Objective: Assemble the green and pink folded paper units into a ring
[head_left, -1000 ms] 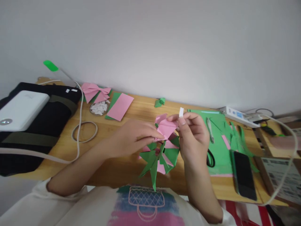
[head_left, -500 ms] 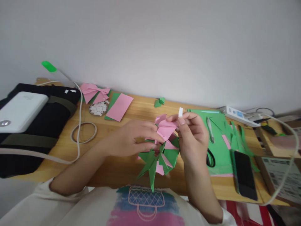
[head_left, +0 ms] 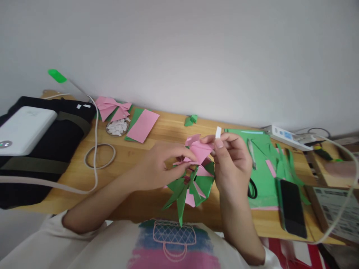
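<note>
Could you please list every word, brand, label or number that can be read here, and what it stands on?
No text can be read.
White device on the left: its display and faint marking are too small.
Cardboard box on the right: its printed label is too blurred.

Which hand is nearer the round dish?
Left. The left hand is right of the dish, at the folded paper; the right hand is farther right, pinching a white strip.

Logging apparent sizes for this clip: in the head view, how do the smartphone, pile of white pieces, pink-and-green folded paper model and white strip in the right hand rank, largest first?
Pink-and-green folded paper model, even partly covered
Smartphone
Pile of white pieces
White strip
</note>
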